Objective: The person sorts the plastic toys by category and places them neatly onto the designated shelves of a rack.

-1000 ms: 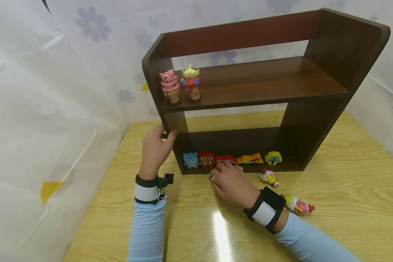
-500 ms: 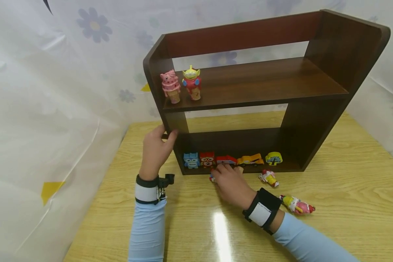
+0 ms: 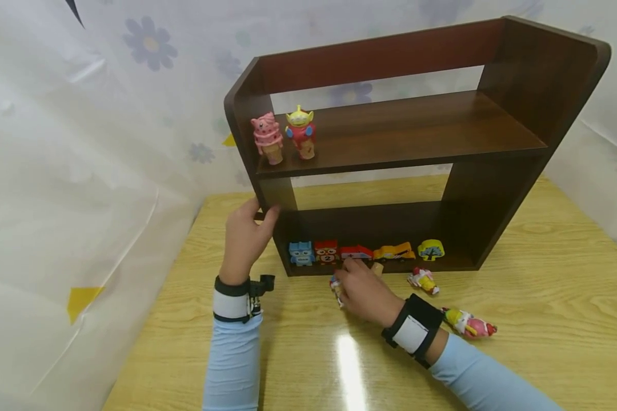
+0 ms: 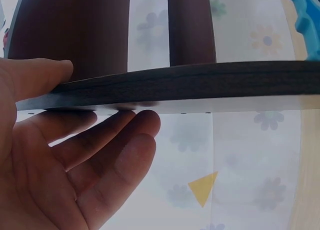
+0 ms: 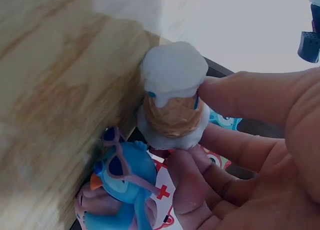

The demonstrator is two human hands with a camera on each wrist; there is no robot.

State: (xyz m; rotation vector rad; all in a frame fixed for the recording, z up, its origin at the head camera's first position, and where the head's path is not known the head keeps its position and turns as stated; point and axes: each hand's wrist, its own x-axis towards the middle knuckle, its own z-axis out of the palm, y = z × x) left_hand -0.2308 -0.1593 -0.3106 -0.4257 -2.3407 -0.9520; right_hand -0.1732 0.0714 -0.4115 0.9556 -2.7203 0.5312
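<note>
My left hand holds the left side panel of a dark brown shelf, thumb inside and fingers along the outer face. In the left wrist view the panel's edge runs between thumb and fingers. My right hand, low before the bottom shelf, pinches a small ice cream cone figurine with a white top and waffle middle. Beside it in the right wrist view is a blue bird figurine wearing sunglasses. A pink cone figurine and a yellow-headed, red-bodied one stand on the upper shelf.
Along the bottom shelf sit a blue owl block, a red owl block, a red and white ambulance block, a yellow truck block and a tree block. Two figurines lie on the wooden table: one nearer the shelf, another by my right wrist.
My right hand has shifted slightly, and more of the figurine now shows left of its fingers, lying lower in the view. The left hand keeps its hold on the shelf panel.
</note>
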